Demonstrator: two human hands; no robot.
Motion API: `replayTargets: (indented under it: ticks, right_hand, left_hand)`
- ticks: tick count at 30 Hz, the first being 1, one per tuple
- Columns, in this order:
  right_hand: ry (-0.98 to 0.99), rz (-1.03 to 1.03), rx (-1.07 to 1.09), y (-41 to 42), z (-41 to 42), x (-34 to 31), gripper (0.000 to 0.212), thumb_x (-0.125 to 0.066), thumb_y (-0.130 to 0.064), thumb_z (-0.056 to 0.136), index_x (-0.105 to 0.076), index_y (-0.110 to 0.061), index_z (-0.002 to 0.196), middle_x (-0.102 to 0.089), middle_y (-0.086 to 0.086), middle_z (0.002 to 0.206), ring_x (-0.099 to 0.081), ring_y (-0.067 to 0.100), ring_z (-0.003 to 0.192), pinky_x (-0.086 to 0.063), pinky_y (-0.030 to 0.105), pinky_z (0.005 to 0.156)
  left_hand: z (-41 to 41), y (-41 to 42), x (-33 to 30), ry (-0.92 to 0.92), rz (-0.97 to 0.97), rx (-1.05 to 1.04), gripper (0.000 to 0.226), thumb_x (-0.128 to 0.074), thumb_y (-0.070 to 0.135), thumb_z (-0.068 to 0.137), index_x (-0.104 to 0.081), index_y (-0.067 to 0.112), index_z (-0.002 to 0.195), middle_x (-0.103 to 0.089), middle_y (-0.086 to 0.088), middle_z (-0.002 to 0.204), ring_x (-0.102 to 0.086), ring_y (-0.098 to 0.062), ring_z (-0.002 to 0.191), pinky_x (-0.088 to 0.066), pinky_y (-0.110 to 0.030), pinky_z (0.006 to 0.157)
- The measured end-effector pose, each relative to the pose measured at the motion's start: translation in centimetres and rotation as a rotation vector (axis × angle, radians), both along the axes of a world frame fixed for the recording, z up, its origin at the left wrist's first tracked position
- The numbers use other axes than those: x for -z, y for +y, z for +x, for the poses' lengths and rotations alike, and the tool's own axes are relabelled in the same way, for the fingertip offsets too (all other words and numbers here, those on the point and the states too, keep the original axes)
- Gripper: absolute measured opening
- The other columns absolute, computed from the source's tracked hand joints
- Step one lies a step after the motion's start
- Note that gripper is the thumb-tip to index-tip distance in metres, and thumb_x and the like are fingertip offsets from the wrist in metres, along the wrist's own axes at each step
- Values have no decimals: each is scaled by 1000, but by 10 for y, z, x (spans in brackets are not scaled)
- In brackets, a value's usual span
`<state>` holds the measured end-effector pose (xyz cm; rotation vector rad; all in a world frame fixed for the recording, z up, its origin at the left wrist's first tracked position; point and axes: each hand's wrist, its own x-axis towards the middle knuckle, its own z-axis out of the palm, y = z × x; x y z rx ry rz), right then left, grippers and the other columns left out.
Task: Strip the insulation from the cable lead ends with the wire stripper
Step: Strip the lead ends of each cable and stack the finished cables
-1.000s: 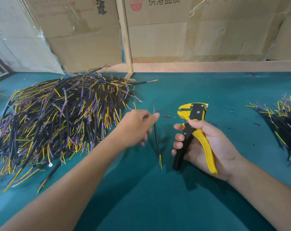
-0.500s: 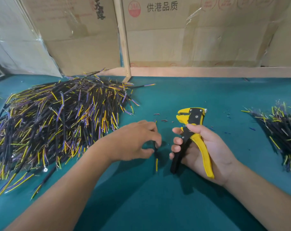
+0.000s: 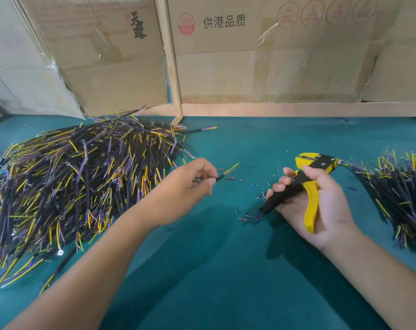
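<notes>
Even, fairly bright light falls from above, casting soft shadows under both arms onto the teal table point(image 3: 226, 294). Wide-angle distortion bends the edges (corners especially); the left hand point(image 3: 188, 186) looks slightly motion-blurred.

A teal felt-like cover spreads over the whole desk point(image 3: 226, 270), smooth and evenly lit, soft shadows pooling toward six o'clock. Along the far edge at twelve o'clock runs a pale wooden rail point(image 3: 297, 109). Behind it stand flattened cardboard boxes point(image 3: 285, 67) printed with black Chinese characters and red round stamps, clear tape shining across them. An upright wooden post point(image 3: 170, 58) splits the cardboard at eleven o'clock. At ten o'clock, a whitish panel point(image 3: 9, 75) leans.
</notes>
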<state>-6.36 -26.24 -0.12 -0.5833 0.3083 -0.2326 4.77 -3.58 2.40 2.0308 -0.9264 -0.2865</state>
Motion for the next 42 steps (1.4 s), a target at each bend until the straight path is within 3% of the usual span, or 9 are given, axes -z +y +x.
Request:
replayTargets:
  ticks: [6, 13, 18, 26, 31, 42]
  right_hand:
    - [36, -61, -120, 15, 1, 8, 28, -55, -34, 95, -55, -9, 106, -49, 6, 74, -50, 23, 63, -53, 41, 68]
    - [48, -69, -140, 18, 1, 5, 29, -54, -35, 96, -55, -8, 107, -49, 6, 74, -49, 23, 62, -52, 41, 67]
    - [55, -76, -154, 19, 0, 7, 31, -54, -36, 95, -56, -7, 108, -49, 6, 74, -49, 23, 62, -54, 41, 65]
    - [53, -71, -164, 18, 0, 6, 31, -55, -36, 95, -57, -7, 107, -49, 7, 75, -49, 23, 64, -53, 41, 67]
    - [53, -81, -167, 19, 1, 8, 31, -54, -35, 95, -57, -7, 107, -49, 7, 74, -49, 24, 62, -53, 42, 67]
    - [51, -88, -193, 18, 0, 8, 32, -55, -36, 94, -57, -7, 107, -49, 7, 76, -49, 24, 64, -54, 41, 66]
  left_hand:
    - [-9, -8, 1, 195, -259, -69, 23, -50, 21, 104, -68, 14, 91, -52, 2, 68, -34, -9, 50, -29, -16, 45]
    - [-19, -11, -6, 442, -474, 18, 10, -50, 10, 102, -59, 9, 106, -60, 2, 83, -43, -12, 54, -29, -20, 41]
    - [-24, -11, -6, 564, -531, 78, 10, -49, 6, 101, -57, 11, 103, -60, 1, 88, -43, -12, 57, -29, -19, 42]
    - [-21, -15, -4, 336, -502, 7, 14, -53, 29, 98, -63, 21, 91, -56, 0, 71, -38, -13, 45, -26, -17, 43]
    - [-21, -16, -2, 264, -517, -4, 15, -52, 21, 101, -66, 21, 105, -57, 0, 71, -35, -14, 44, -28, -17, 43]
    - [-24, -15, -3, 264, -485, 77, 11, -43, 15, 107, -49, 22, 100, -57, 1, 79, -28, -14, 41, -26, -17, 43]
